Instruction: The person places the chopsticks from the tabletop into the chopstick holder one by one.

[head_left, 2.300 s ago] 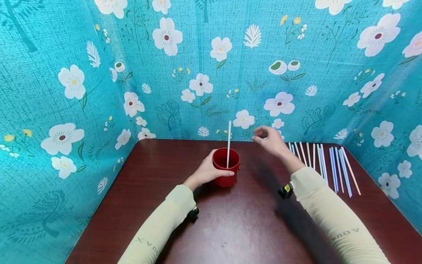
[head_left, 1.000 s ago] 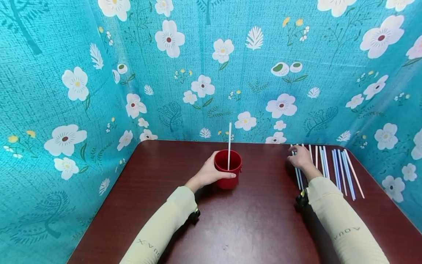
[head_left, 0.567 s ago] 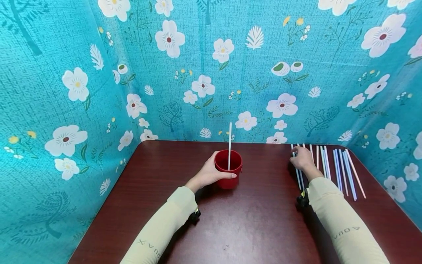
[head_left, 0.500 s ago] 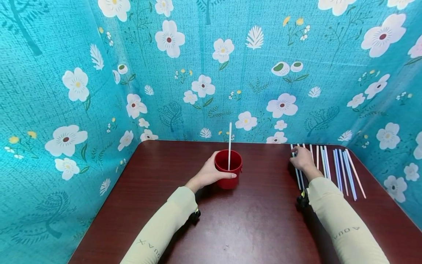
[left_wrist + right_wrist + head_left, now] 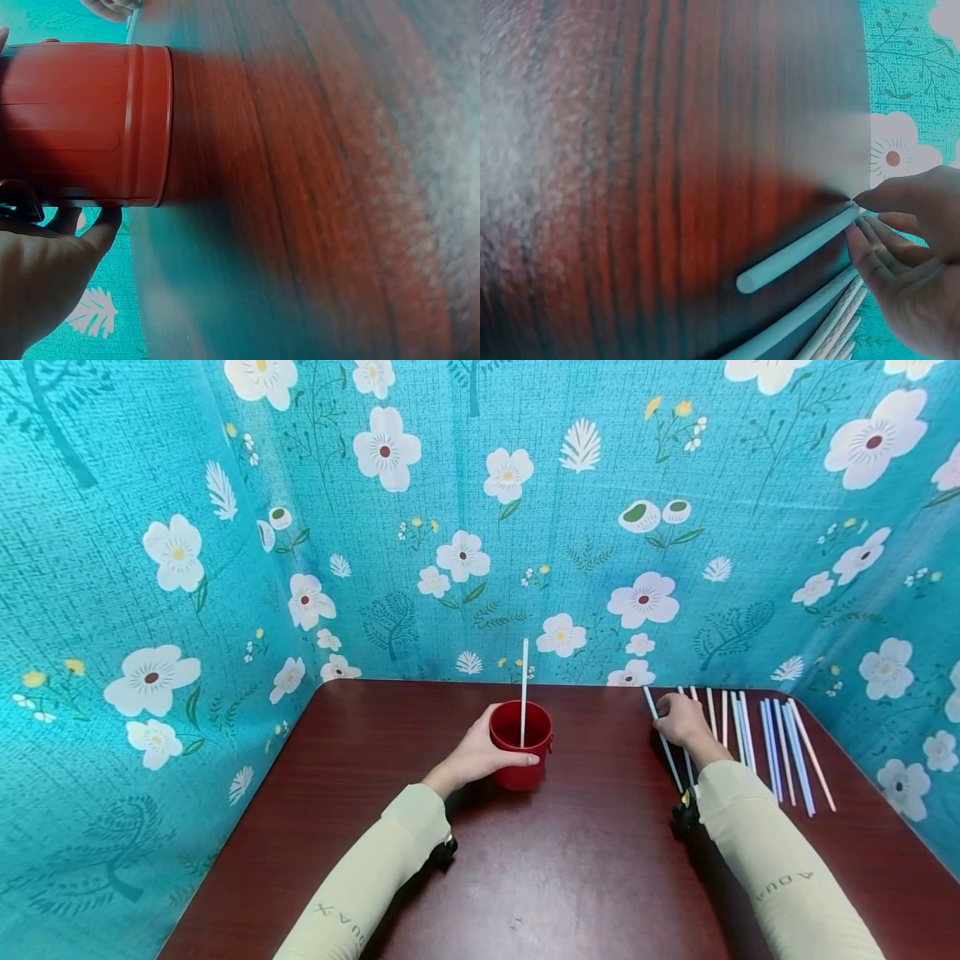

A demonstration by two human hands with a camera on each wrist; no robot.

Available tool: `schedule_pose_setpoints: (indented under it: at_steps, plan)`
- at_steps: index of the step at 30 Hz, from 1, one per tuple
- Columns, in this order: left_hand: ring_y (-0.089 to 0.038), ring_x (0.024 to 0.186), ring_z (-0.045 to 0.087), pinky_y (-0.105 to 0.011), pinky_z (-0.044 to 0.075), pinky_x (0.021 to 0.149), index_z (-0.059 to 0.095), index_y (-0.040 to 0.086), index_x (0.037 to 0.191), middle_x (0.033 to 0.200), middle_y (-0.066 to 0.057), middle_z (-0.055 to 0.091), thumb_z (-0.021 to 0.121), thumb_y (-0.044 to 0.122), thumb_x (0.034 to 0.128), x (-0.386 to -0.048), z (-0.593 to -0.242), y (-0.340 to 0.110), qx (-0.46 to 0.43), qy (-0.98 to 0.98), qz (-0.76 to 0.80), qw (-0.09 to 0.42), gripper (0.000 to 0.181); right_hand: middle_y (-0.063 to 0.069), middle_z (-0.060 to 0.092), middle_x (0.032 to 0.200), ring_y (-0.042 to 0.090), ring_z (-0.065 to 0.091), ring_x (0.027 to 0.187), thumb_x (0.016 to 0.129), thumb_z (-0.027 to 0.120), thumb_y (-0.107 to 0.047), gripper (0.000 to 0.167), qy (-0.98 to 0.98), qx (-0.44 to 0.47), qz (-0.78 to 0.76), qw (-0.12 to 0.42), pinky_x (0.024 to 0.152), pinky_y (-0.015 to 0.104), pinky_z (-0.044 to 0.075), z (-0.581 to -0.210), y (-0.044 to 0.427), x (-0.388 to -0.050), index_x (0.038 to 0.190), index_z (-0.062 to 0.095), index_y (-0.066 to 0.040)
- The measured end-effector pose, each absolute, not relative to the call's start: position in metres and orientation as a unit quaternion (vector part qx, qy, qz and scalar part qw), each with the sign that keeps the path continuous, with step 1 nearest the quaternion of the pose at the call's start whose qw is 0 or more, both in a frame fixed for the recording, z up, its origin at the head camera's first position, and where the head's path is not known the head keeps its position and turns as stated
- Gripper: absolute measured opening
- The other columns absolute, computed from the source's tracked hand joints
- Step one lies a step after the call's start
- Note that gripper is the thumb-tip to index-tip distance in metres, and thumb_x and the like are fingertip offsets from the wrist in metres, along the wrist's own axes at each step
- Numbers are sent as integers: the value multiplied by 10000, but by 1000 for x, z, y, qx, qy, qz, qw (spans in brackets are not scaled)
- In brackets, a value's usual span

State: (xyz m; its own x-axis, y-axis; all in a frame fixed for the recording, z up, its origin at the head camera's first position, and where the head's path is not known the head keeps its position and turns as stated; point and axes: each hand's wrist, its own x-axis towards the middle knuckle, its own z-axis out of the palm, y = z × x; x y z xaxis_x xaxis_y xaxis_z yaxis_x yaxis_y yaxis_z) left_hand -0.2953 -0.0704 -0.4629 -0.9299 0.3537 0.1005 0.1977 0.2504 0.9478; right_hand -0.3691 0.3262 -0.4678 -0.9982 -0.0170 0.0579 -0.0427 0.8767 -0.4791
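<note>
My left hand (image 5: 474, 752) grips a small red bucket (image 5: 516, 779), its thumb across the front near the rim. One white stick (image 5: 524, 685) stands nearly upright in the bucket. In the left wrist view, the bucket (image 5: 82, 120) shows its side wall, with fingers below it. At the right, my right hand (image 5: 682, 720) pinches a thin pale-blue stick (image 5: 667, 752) between thumb and fingertips. The right wrist view has this stick (image 5: 799, 251) slanting from the fingertips, its near end pointing toward the camera; the pinch partly hides its far part.
Several pastel sticks lie side by side at the table's right, including a blue stick (image 5: 798, 760). Another pale stick (image 5: 787, 322) lies close beside the pinched one. The dark brown table (image 5: 570, 877) ends against a turquoise flowered cloth (image 5: 420, 610).
My right hand has gone from near the bucket to the sticks on the right. The pinched stick's far end has since swung left, away from its neighbours. The left hand stays on the bucket.
</note>
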Motion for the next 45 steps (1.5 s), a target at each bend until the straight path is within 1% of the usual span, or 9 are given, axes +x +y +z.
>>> schedule_pose_setpoints:
  at_steps: [5, 11, 14, 20, 26, 32, 38, 42, 45]
  plan:
    - [-177, 1261, 522, -408, 601, 843, 423, 320, 1443, 1352, 120, 561, 939, 298, 720, -295, -463, -70, 178, 787, 588, 65, 888, 340, 657, 1073, 472, 622, 1003, 899, 656, -57, 344, -972, 15, 236, 6, 864, 565, 522, -464, 325, -369, 1140, 603, 182]
    - [-176, 1257, 524, -408, 601, 844, 428, 318, 1439, 1348, 122, 564, 941, 300, 719, -296, -464, -70, 180, 787, 586, 62, 884, 349, 641, 1032, 252, 702, 692, 896, 672, -49, 286, -967, -2, 251, -45, 676, 401, 595, -455, 318, -367, 1071, 612, 169]
    - [-174, 1255, 526, -408, 600, 845, 430, 318, 1437, 1346, 121, 564, 941, 300, 718, -296, -464, -71, 180, 788, 585, 61, 881, 341, 636, 1003, 199, 696, 629, 894, 666, -25, 236, -961, -3, 266, -69, 622, 355, 610, -451, 315, -367, 1026, 619, 165]
    - [-174, 1253, 527, -410, 598, 851, 431, 313, 1439, 1347, 118, 567, 940, 304, 720, -297, -464, -71, 182, 787, 587, 60, 880, 276, 625, 918, 278, 719, 718, 873, 643, 9, 182, -940, -17, 321, -110, 655, 370, 629, -445, 312, -368, 972, 618, 160]
    - [-175, 1254, 526, -410, 600, 846, 434, 327, 1431, 1347, 122, 566, 943, 311, 713, -297, -464, -71, 181, 788, 586, 60, 880, 192, 621, 841, 258, 674, 764, 893, 638, 16, 135, -920, -33, 353, -164, 676, 400, 632, -443, 307, -369, 954, 592, 127]
    - [-194, 1256, 526, -408, 602, 842, 436, 308, 1431, 1356, 97, 564, 942, 307, 717, -295, -464, -70, 181, 790, 583, 58, 876, 201, 571, 875, 268, 648, 749, 925, 646, -11, 250, -917, -47, 350, -187, 677, 421, 631, -443, 300, -365, 1074, 524, 149]
    - [-202, 1260, 526, -408, 593, 865, 430, 269, 1448, 1369, 75, 562, 933, 297, 733, -294, -463, -69, 183, 790, 583, 57, 874, 198, 558, 887, 271, 650, 746, 931, 637, -22, 174, -914, -63, 346, -202, 672, 417, 632, -441, 297, -361, 1011, 551, 107]
    - [-206, 1259, 527, -408, 594, 861, 428, 267, 1449, 1368, 74, 561, 936, 298, 728, -294, -463, -69, 184, 789, 584, 55, 882, 224, 571, 929, 295, 674, 792, 921, 644, -20, 229, -914, -67, 341, -212, 668, 413, 632, -439, 295, -361, 1060, 532, 123]
    - [-257, 1284, 519, -436, 592, 871, 413, 212, 1476, 1405, 7, 555, 927, 243, 742, -292, -458, -69, 182, 788, 585, 61, 897, 247, 577, 949, 310, 689, 817, 912, 648, -16, 258, -915, -64, 334, -216, 663, 409, 631, -437, 293, -360, 1078, 518, 134]
